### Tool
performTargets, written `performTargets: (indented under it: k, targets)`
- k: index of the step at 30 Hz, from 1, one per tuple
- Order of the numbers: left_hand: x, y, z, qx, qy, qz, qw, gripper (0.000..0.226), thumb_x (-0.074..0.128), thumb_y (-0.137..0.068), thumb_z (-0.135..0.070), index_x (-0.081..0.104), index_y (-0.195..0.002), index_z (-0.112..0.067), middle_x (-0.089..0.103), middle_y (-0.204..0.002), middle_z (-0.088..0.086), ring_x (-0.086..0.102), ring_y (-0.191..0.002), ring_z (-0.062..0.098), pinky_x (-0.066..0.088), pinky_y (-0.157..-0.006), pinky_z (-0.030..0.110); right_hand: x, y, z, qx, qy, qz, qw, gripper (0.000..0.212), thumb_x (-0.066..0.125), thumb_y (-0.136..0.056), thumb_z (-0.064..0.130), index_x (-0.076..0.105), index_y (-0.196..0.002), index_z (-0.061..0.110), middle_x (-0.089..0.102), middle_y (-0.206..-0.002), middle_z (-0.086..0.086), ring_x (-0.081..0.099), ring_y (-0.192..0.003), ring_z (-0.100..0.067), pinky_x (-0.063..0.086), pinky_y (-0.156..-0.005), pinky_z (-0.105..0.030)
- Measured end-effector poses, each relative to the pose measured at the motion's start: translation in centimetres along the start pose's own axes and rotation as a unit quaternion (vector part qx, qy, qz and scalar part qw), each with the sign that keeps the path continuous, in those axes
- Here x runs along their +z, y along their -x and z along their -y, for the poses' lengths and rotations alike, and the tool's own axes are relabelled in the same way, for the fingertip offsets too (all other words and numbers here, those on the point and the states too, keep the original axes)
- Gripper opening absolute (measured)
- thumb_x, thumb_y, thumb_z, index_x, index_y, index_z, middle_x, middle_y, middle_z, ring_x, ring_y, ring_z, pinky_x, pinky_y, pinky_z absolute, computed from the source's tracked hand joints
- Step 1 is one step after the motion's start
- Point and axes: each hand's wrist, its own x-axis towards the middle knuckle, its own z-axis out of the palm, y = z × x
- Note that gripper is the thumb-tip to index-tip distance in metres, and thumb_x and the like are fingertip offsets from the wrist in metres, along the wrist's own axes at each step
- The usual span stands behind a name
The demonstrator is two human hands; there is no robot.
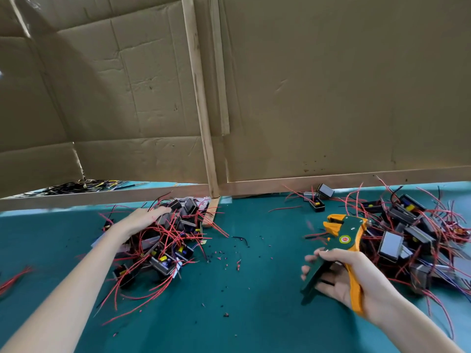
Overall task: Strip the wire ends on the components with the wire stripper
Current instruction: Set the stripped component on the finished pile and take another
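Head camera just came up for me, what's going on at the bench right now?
A person is stripping wires at a teal table. The right hand holds the green and orange wire stripper, handles spread and nothing visibly in its head. The left hand reaches into the left pile of components, black blocks tangled in red wires, apparently picking one. A second pile lies to the right of the stripper. Bits of cut insulation lie scattered between the piles.
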Motion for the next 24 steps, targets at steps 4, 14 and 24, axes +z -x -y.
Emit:
performTargets:
  k: [4, 14, 24]
  targets:
    - [0.2, 0.9, -0.5, 0.033, -0.027, 0.028, 0.999, 0.078, 0.054, -0.08, -0.07, 0.047, -0.141, -0.021, 0.032, -0.155, 0.007, 0.032, -0.14, 0.028, 0.023, -0.113, 0.044, -1.2, -0.6, 1.0, -0.047, -0.002, -0.064, 0.997, 0.003, 0.053, -0.09, 0.001, 0.056, -0.089, -0.001, 0.058, -0.087, -0.018, 0.072, -0.065, -0.038, 0.059, -0.053, -0.045]
    - [-0.9, 2.4, -2.1, 0.03, -0.133, 0.126, 0.983, 0.095, 0.05, -0.072, -0.082, 0.037, -0.146, -0.024, 0.018, -0.16, 0.003, 0.02, -0.146, 0.026, 0.015, -0.117, 0.047, -2.8, -1.5, 2.7, -0.076, 0.015, -0.109, 0.991, 0.001, 0.056, -0.091, 0.003, 0.055, -0.092, 0.003, 0.058, -0.086, -0.017, 0.073, -0.066, -0.035, 0.059, -0.054, -0.044]
    - [-2.7, 3.6, -9.1, -0.06, -0.313, 0.154, 0.935, 0.083, 0.049, -0.086, -0.066, 0.028, -0.15, -0.019, 0.021, -0.159, 0.009, 0.028, -0.142, 0.032, 0.026, -0.112, 0.047, -4.1, -1.8, 4.6, -0.099, 0.016, -0.142, 0.985, 0.002, 0.054, -0.092, 0.004, 0.056, -0.091, 0.003, 0.059, -0.088, -0.017, 0.067, -0.082, -0.038, 0.053, -0.069, -0.049]
